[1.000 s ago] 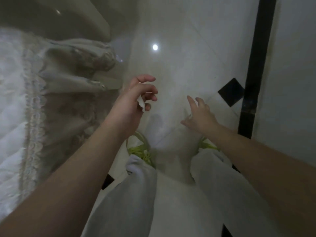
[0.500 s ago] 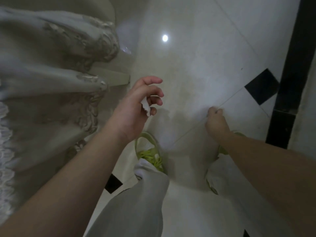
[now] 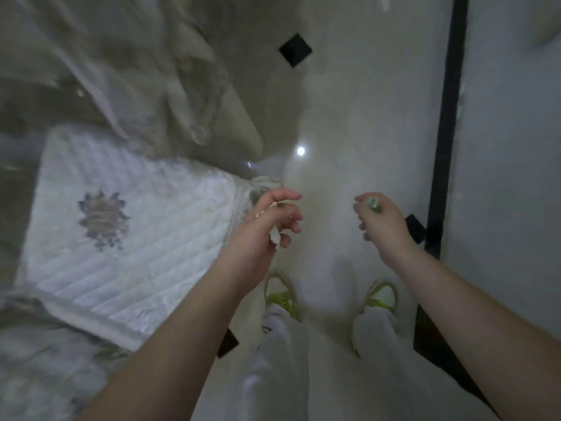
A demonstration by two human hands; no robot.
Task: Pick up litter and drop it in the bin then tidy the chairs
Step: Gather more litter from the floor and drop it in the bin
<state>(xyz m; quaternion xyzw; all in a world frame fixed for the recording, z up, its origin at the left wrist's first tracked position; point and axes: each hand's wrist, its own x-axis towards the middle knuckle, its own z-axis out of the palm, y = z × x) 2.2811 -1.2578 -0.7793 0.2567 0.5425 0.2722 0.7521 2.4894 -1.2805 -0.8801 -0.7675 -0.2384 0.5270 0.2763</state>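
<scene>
So on the far left I've got a white quilted cushion (image 3: 127, 226) with a grey flower-like motif stitched on it, and pale draped fabric (image 3: 136, 71) bunched up above it. Next over, the left hand (image 3: 267, 229) hangs just past the cushion's corner, fingers curled around a white scrap of paper (image 3: 275, 237) that pokes out under the palm. Below it are my white trousers and the lime-green shoes (image 3: 283, 296) on the glossy pale floor (image 3: 334, 117), which has small black diamond tiles (image 3: 295, 50) set in it. Then the right hand (image 3: 384, 226), well apart from the left, pinches a small pale-green bit of litter (image 3: 373, 203) at its fingertips. Too blurry to say what that bit is. Far right, a black stripe (image 3: 446, 117) runs along the floor.
</scene>
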